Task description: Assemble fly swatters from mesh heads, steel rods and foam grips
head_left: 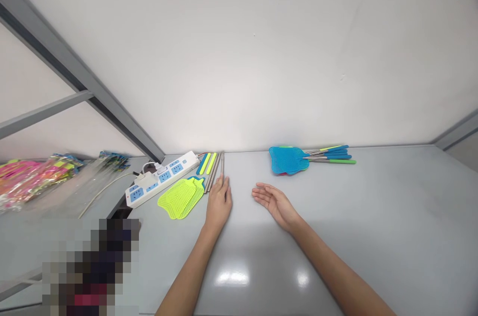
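Observation:
My left hand (pixel 218 202) rests on the grey table, its fingers drawn together over the near end of a thin metal rod (pixel 223 161). More metal rods (pixel 213 172) lie side by side just left of it. Beside these are yellow and blue handle grips (pixel 211 163) and a small stack of yellow-green fly swatter heads (pixel 179 198), with a blue one partly hidden underneath. My right hand (pixel 275 205) hovers above or rests on the table, palm turned inward, fingers stretched out and holding nothing. Beyond it lies a pile of fly swatters (pixel 289 160), blue on top, with their handles pointing right.
A white power strip (pixel 160 180) with plugs in it lies at the left along the table edge. Bagged colourful items (pixel 41 176) lie further left, past a grey metal frame post (pixel 93 94). A pale wall (pixel 254 57) stands behind the table.

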The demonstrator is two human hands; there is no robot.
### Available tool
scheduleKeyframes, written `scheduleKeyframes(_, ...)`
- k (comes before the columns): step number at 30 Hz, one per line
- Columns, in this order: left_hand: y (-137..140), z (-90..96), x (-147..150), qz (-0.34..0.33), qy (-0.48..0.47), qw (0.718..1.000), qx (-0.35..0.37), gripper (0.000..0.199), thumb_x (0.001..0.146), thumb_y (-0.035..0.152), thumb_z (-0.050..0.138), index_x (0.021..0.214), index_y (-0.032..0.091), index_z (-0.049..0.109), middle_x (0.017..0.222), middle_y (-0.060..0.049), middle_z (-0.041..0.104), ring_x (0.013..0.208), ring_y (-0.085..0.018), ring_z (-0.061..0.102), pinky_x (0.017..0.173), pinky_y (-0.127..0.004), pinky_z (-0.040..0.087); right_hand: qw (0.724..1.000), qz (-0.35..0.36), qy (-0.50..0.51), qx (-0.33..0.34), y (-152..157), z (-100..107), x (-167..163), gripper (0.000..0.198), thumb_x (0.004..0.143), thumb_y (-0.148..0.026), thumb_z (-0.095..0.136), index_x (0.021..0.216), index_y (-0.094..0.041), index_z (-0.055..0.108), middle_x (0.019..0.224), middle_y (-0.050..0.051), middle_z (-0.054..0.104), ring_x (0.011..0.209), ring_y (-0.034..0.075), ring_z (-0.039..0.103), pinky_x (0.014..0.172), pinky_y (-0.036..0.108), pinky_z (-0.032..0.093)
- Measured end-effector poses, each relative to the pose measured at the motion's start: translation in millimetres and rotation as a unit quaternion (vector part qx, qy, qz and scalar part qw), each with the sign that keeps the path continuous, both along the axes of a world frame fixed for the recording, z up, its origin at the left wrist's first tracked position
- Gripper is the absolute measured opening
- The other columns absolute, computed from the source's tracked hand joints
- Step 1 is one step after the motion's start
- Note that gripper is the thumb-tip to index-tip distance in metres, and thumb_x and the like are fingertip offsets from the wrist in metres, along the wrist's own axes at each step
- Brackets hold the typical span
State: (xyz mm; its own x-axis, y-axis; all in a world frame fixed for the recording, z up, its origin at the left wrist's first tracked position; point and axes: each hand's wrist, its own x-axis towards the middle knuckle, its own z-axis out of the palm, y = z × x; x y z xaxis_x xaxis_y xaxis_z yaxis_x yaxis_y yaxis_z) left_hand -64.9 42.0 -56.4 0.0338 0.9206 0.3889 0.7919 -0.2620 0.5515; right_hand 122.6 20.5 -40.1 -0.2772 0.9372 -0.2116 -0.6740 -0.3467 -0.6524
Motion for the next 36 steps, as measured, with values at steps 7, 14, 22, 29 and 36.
scheduleKeyframes(7, -9, 3.3, 8, -0.02, -0.007, 0.999, -0.04, 0.037, 0.079, 0.025, 0.04, 0.114, 0.014, 0.049, 0.129, -0.013, 0.038, 0.119, -0.023, 0.033, 0.099, -0.042, 0.023, 1.0, 0.0, -0.002, -0.001, 0, -1, 0, 0.026, 0.071, -0.026, 0.052, 0.091, -0.012, 0.06, 0.089, 0.011, 0.064, 0.087, 0.019, 0.059, 0.088, 0.037, 0.036)
scheduleKeyframes(14, -39, 3.4, 47, -0.105, -0.048, 0.99, -0.079, 0.044, 0.079, 0.027, 0.042, 0.122, 0.017, 0.04, 0.132, -0.01, 0.032, 0.123, -0.021, 0.026, 0.1, -0.043, 0.019, 1.0, -0.026, 0.005, 0.004, 0, -5, -2, 0.022, 0.07, -0.026, 0.054, 0.086, -0.014, 0.062, 0.097, 0.011, 0.062, 0.098, 0.021, 0.054, 0.092, 0.037, 0.033)
scheduleKeyframes(22, -55, 15.5, 62, -0.15, -0.135, 0.977, -0.067, 0.028, 0.078, 0.023, 0.044, 0.102, 0.025, 0.058, 0.107, -0.005, 0.058, 0.104, -0.022, 0.048, 0.09, -0.04, 0.035, 0.996, -0.081, -0.042, -0.005, -3, -10, -8, 0.019, 0.067, -0.027, 0.058, 0.082, -0.017, 0.064, 0.102, 0.008, 0.061, 0.107, 0.02, 0.047, 0.095, 0.034, 0.03)
scheduleKeyframes(29, -51, 22.0, 59, -0.075, -0.091, 0.992, -0.048, 0.023, 0.08, 0.022, 0.039, 0.097, 0.021, 0.055, 0.096, -0.007, 0.055, 0.095, -0.019, 0.048, 0.085, -0.036, 0.037, 0.977, -0.129, -0.168, 0.026, -3, -14, -9, 0.019, 0.066, -0.03, 0.059, 0.079, -0.018, 0.066, 0.111, 0.008, 0.056, 0.109, 0.023, 0.044, 0.095, 0.038, 0.031)
scheduleKeyframes(36, -37, 5.2, 48, -0.047, 0.049, 0.998, 0.001, 0.036, 0.082, 0.02, 0.037, 0.116, 0.025, 0.045, 0.126, -0.01, 0.031, 0.116, -0.025, 0.028, 0.092, -0.044, 0.027, 0.996, -0.033, -0.078, 0.01, -2, -6, 1, 0.022, 0.069, -0.031, 0.058, 0.081, -0.014, 0.065, 0.095, 0.01, 0.063, 0.099, 0.022, 0.053, 0.092, 0.039, 0.034)
